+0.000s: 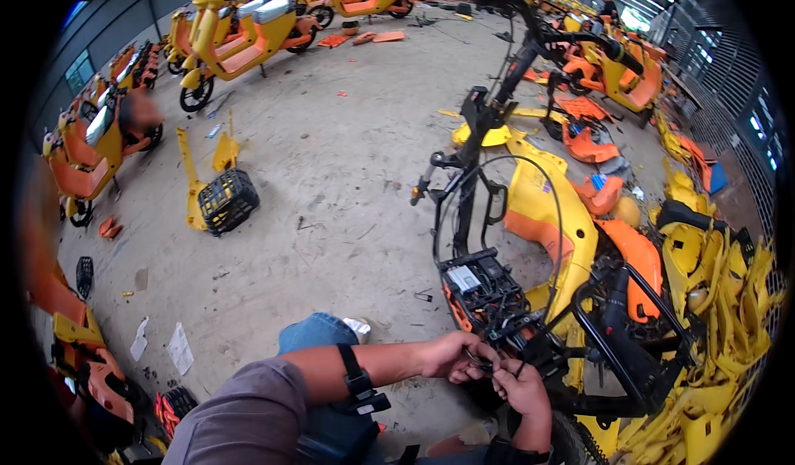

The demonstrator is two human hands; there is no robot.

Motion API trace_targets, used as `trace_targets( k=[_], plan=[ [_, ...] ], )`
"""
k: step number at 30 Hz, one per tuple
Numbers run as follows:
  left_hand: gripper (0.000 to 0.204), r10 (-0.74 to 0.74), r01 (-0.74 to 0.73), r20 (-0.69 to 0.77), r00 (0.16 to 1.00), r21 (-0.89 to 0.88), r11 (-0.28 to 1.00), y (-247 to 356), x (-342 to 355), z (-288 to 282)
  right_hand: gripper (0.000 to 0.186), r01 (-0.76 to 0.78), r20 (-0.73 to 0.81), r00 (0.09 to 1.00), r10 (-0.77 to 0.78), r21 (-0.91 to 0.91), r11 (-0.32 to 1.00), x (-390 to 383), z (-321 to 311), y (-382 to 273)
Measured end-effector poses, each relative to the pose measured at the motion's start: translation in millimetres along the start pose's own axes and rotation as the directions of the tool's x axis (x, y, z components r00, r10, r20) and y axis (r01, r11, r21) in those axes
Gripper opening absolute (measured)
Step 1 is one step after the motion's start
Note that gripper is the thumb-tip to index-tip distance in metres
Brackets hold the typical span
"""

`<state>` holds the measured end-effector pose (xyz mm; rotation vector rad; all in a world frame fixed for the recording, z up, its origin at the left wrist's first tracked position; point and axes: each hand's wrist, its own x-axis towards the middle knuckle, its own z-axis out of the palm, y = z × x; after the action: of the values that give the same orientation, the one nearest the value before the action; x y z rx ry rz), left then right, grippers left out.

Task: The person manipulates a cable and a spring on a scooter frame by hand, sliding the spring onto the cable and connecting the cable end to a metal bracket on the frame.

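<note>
A stripped scooter frame (pixel 466 185) stands upright in front of me, its black steering column rising to the handlebar. Low on it sits an open bay of electronics (pixel 487 287) with dark wires and a silver box. Just below this bay, my left hand (pixel 458 357) is closed, fingers pinched on something small and dark that I cannot make out. Touching its fingertips is my right hand (pixel 523 389), also closed, with what looks like a thin dark cable at its fingers. The fingers hide most of what lies between the two hands.
Yellow body panels (pixel 712 382) are heaped at the right, beside the black tubular rack (pixel 633 357). A large yellow-orange fairing (pixel 542 208) lies behind the frame. A black basket (pixel 228 202) rests on the concrete floor at left. Yellow scooters (pixel 240 38) stand in rows farther back.
</note>
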<state>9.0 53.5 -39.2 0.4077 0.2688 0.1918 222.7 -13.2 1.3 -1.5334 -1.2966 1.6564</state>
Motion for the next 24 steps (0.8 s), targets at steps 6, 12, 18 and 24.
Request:
trace_targets(
  k=[6, 12, 18, 24],
  plan=[
    [0.04, -0.088, 0.102, -0.171, 0.981, 0.072, 0.992, 15.5, 4.7, -8.6, 0.018, -0.007, 0.067, 0.998, 0.007, 0.005, 1.0, 11.1, -4.6, -8.8],
    [0.035, -0.162, 0.163, -0.197, 0.967, -0.012, 0.987, 30.2, 5.0, -11.3, 0.023, 0.071, -0.022, 0.997, -0.071, 0.008, 0.997, 23.1, -0.5, -8.6],
    [0.035, -0.177, 0.185, -0.277, 0.945, 0.003, 0.983, 35.3, 4.4, -21.8, 0.025, 0.027, 0.005, 1.0, -0.028, 0.037, 0.999, 36.5, -1.1, -1.6],
    [0.037, -0.2, 0.212, -0.239, 0.95, 0.022, 0.977, 36.2, 3.0, -21.5, 0.022, -0.004, 0.049, 0.999, 0.001, 0.063, 0.998, 41.7, 0.5, -2.7]
  ],
)
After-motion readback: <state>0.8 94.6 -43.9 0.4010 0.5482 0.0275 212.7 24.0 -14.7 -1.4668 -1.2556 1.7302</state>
